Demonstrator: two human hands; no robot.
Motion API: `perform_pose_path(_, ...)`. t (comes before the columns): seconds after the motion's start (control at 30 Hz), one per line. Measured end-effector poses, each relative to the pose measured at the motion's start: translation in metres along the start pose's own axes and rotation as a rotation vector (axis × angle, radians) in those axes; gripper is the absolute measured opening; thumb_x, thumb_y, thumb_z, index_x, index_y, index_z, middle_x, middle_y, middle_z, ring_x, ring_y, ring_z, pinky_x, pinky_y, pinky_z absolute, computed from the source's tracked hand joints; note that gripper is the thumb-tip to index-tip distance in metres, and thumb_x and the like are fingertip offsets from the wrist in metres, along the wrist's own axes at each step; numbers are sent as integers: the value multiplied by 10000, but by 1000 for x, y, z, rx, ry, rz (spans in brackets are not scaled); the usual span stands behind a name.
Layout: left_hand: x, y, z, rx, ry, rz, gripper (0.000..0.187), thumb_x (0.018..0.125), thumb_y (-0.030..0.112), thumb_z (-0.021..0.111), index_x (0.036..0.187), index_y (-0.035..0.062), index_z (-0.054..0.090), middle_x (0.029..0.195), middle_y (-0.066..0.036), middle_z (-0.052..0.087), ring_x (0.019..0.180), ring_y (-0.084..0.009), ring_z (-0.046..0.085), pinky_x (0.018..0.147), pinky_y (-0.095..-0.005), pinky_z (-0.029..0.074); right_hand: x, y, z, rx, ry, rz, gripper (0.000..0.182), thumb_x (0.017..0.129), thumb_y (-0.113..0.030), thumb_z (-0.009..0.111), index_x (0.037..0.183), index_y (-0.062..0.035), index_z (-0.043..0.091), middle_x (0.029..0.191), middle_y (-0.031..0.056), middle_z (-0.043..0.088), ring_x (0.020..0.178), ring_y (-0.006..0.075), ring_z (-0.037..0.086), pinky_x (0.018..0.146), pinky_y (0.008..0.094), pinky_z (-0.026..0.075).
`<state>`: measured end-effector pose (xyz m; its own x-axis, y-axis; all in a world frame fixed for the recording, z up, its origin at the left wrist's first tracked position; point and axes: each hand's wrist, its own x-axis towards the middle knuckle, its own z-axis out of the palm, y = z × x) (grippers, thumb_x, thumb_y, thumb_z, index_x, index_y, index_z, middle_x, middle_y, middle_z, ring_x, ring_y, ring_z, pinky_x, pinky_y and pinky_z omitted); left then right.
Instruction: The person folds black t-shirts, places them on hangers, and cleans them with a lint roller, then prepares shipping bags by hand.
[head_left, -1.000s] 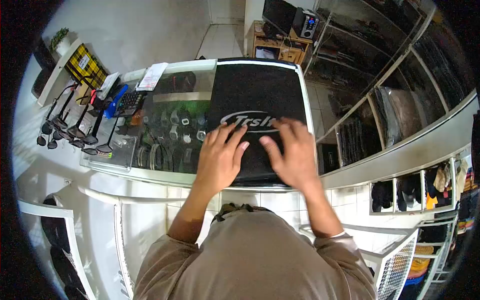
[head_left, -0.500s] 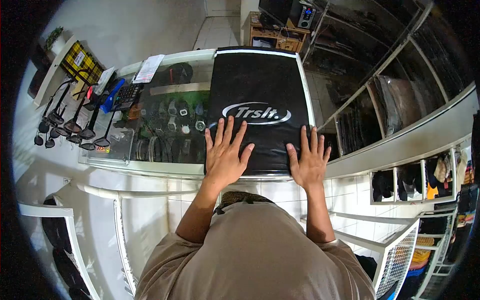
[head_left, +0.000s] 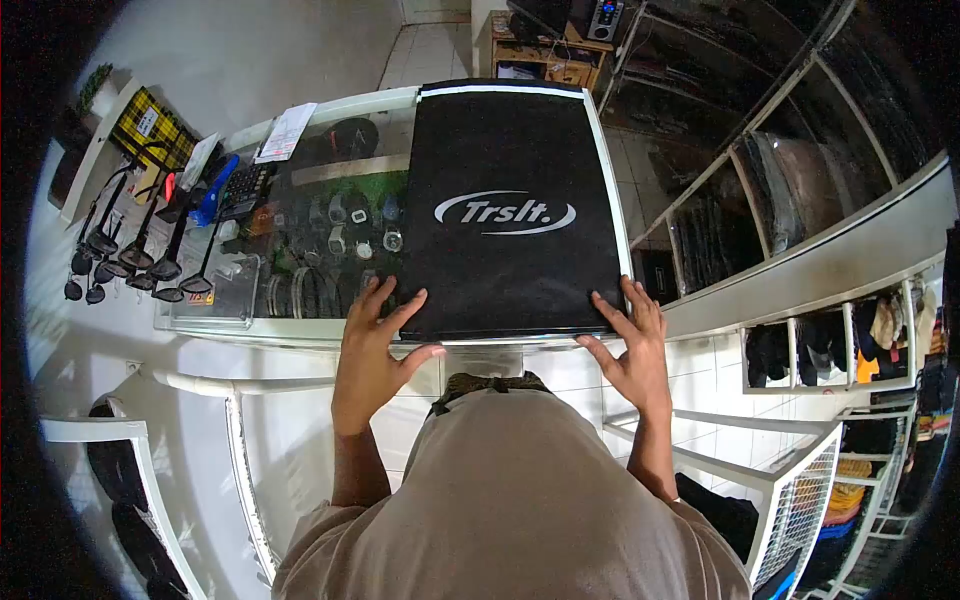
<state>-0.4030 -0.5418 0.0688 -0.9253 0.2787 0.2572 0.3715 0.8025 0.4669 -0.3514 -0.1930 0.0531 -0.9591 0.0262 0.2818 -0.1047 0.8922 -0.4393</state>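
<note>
A flat black plastic package [head_left: 510,150] with a silver "Trslt." logo lies on the glass display counter [head_left: 300,338]. A white strip runs along its far edge. At its near left corner is my left hand [head_left: 375,345], fingers apart, fingertips by the package's edge and the thumb just off the counter's front. My right hand [head_left: 638,345] is at the near right corner, also with spread fingers, the index fingertip on or close to the package. Neither hand is closed around anything.
Watches [head_left: 365,235] show under the glass. To the left stand a sunglasses rack [head_left: 125,260], a calculator [head_left: 247,188], a blue-handled tool [head_left: 213,190] and white papers [head_left: 286,132]. Glass-fronted shelves [head_left: 780,190] line the right side. A white wire basket [head_left: 800,510] is lower right.
Both hands have drawn back from the package's middle to its near corners, the left moving outward too. The package now looks flat and fully uncovered around the logo. The view has shifted slightly.
</note>
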Motion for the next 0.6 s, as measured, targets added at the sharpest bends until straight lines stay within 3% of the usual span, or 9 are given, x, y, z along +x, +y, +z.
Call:
perform_pose_path(0.03,-7,2,-3,-3,-8,-5,729,715,467,881,1372,229,671,1476,-191,542,1408,-438,443,1128,-543,404,-8,1,0,35,0,6,553,833,-453,814,1313,-192,726,1533,231,481,1431,404,430,1176,547,299)
perform_pose_path(0.1,-8,3,-4,-67,-8,-72,639,727,329,903,1324,206,712,1454,-134,573,1399,-357,472,1130,-478,427,-9,7,-1,84,16,14,521,822,-421,829,1280,-187,745,1522,216,500,1418,395,445,1164,528,318)
perform_pose_path(0.2,-12,0,0,-163,48,-76,524,749,331,873,1238,184,757,1338,-109,627,1309,-376,527,1068,-480,469,-7,9,-3,136,26,30,478,806,-370,851,1236,-177,771,1500,188,538,1395,376,475,1142,502,345)
perform_pose_path(0.37,-6,-2,-1,-149,58,-60,461,745,301,880,1178,177,787,1308,-110,645,1292,-356,543,1059,-478,470,-5,12,-6,101,30,34,434,812,-327,851,1212,-173,782,1469,151,586,1376,349,502,1119,489,366)
perform_pose_path(0.43,-8,-3,0,-150,58,-71,447,739,293,885,1161,175,795,1297,-109,651,1284,-348,549,1055,-474,471,-7,15,-4,109,40,33,452,761,-289,889,1179,-149,792,1430,127,631,1388,330,512,1136,477,378)
perform_pose_path(0.6,-9,-6,0,-217,64,-93,400,722,251,899,1104,168,815,1191,-89,669,1233,-330,577,1006,-461,489,-7,18,-5,118,83,58,407,764,-309,886,1122,-130,810,1343,122,690,1351,317,547,1128,460,378)
